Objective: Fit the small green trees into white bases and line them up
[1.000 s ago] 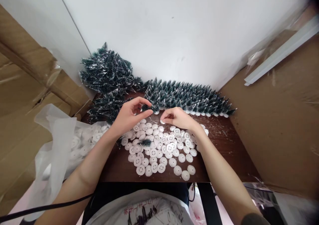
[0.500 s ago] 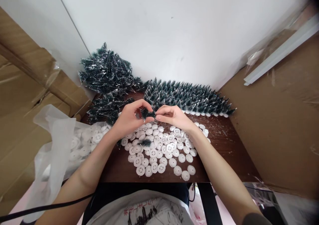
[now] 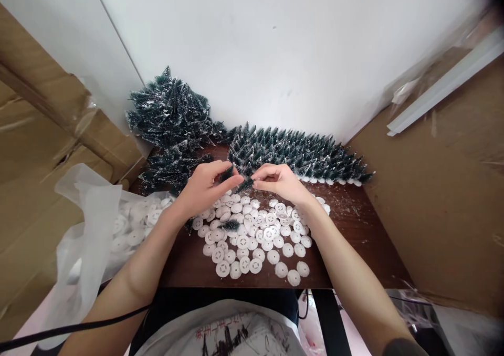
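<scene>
Table: dark brown, its near edge running just in front of the person's body.
White discs: scattered loosely over the near and middle part of the table, many overlapping, some showing a small central hole.
Loose tree: on its side among the discs; long axis roughly left to right, narrower end seemingly to the left.
Plastic bag: beside the left forearm, more white pieces in it.
Right hand: thumb and forefinger pinched together on the right end of a small green tree, above the far edge of the discs; whether a disc sits inside the pinch I cannot tell.
Tree's direction: long axis mostly sideways, seemingly slanting a little toward the person; the tip appears to point left, toward the other hand.
Left hand: fingers curled, thumb reaching toward the tree; dark green bristle shows inside the curl, but how firmly it is gripped I cannot tell.
Step in hand: by the pose, close two-handed fingertip handling of one small tree.
Next move: likely calls for a firm pinch at the right end and left fingers clear of the tip.
Standing trees: upright in packed rows behind the hands, white bases along the front.
Heaped trees: piled at far left, against the pale wall.
</scene>
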